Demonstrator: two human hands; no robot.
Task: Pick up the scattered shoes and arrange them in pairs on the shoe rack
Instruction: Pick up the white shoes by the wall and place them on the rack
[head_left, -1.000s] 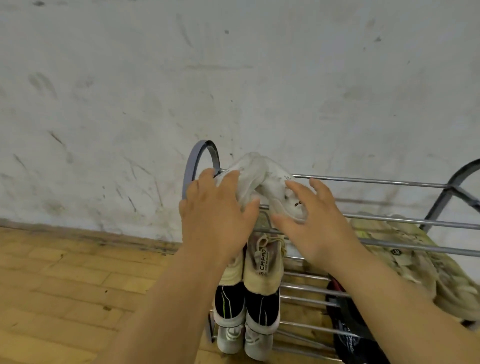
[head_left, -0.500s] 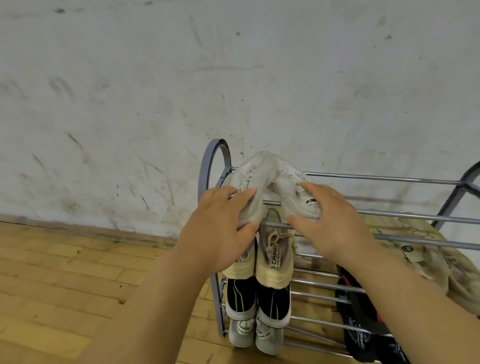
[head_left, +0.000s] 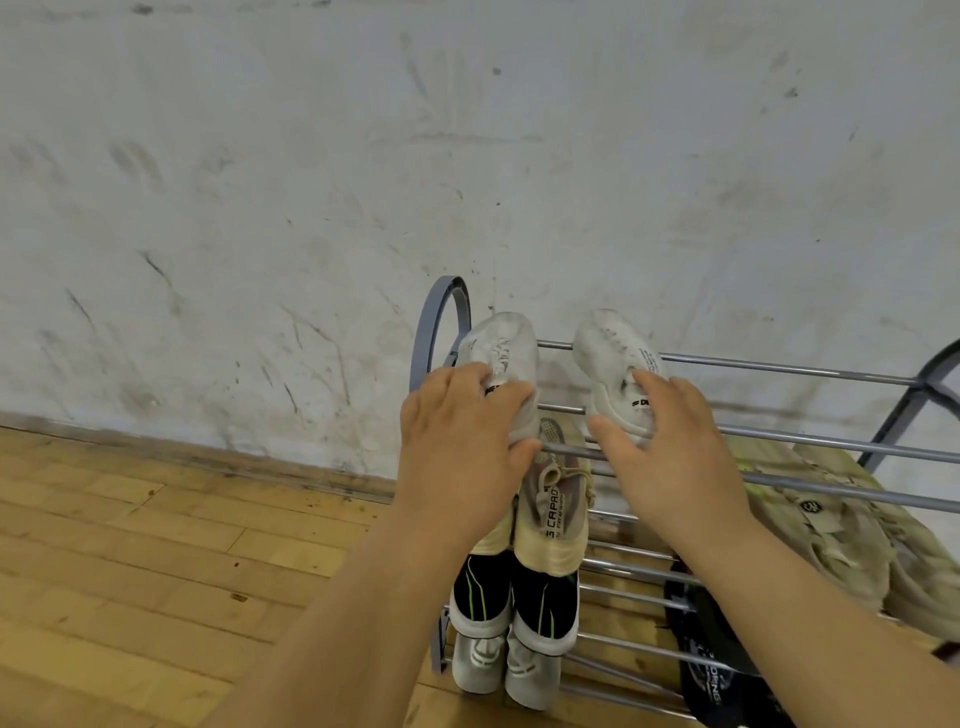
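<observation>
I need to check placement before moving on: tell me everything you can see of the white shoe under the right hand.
The right white shoe is a white sneaker with a scuffed, greyed toe and small black print on its side. It lies on the top rails of the shoe rack, toe toward the wall, apart from the left white shoe. The right hand grips its rear half, hiding the heel.

My left hand (head_left: 457, 441) grips the left white shoe (head_left: 501, 348), right hand (head_left: 672, 462) the right white shoe (head_left: 610, 348), on the shoe rack (head_left: 779, 368).
</observation>
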